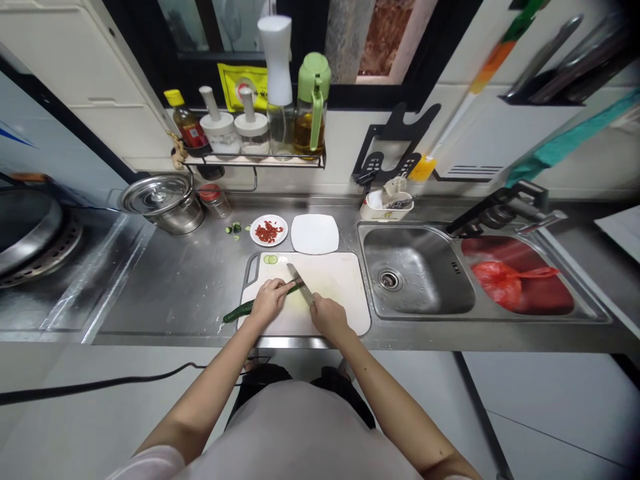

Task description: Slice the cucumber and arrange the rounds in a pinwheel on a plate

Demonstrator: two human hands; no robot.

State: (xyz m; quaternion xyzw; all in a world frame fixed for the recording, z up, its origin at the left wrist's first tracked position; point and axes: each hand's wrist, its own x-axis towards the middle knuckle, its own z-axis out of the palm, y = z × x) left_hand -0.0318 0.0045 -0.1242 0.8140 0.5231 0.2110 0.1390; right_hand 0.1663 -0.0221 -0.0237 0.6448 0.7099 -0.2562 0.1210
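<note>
A dark green cucumber [239, 311] lies across the left part of the white cutting board [345, 287], its far-left end over the steel counter. My left hand [270, 300] is closed over it, fingers toward its right end. In my right hand [329, 317] is a knife [299, 279], gripped by the handle, its blade slanting up and left at the cucumber's right end. Pale cucumber slices [271, 259] rest near the board's upper left corner. Behind the board stand a small plate of chopped red pieces [269, 231] and a white square plate [315, 234].
Green scraps [233, 229] lie left of the small plate. A lidded steel pot [173, 207] and a red-capped jar [215, 201] stand farther left. On the right is a double sink [420, 267] with a red plastic bag [500, 283]. A condiment rack [260, 160] hangs behind.
</note>
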